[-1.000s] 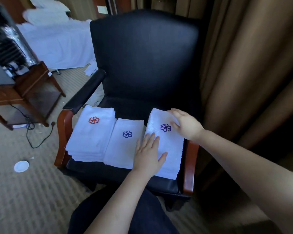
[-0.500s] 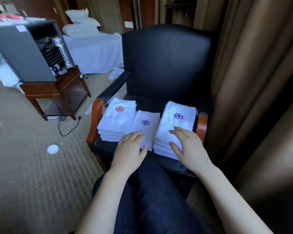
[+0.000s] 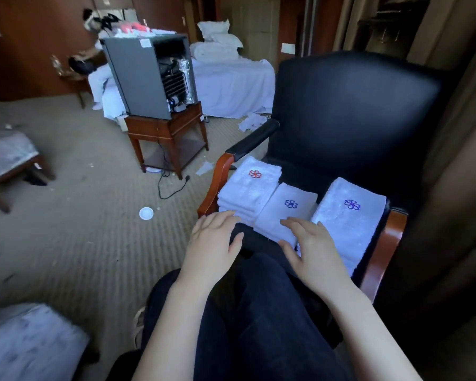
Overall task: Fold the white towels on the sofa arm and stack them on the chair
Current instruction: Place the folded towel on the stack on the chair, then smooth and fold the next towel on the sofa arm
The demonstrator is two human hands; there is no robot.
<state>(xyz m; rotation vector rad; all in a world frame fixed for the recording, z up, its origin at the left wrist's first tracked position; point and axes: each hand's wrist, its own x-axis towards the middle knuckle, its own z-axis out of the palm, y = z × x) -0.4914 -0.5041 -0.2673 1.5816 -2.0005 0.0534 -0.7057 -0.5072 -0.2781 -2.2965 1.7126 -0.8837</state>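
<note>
So the hands have backed off. A second ago both were flat on the right stack [image 3: 346, 215], patting it down; now they've pulled back toward the lap and hold nothing. The left hand [image 3: 213, 243] hovers over the front edge of the chair [image 3: 355, 111] seat, just in front of the left stack [image 3: 248, 188], with its fingers [image 3: 217, 220] loosely spread. The right hand [image 3: 316, 251] is relaxed the same way, fingers apart, over the front of the middle stack [image 3: 283, 213] and the right one. I honestly can't tell if it's brushing the cloth.

The towels sit in three neat folded piles across the seat. The red-flower pile is by the left armrest, the blue one is in the middle, and the purple-ish one is against the right armrest.

My read is that that towel is placed and smoothed, so that round is done. Both hands are free for the next towel, though I don't see any unfolded one here.
</note>
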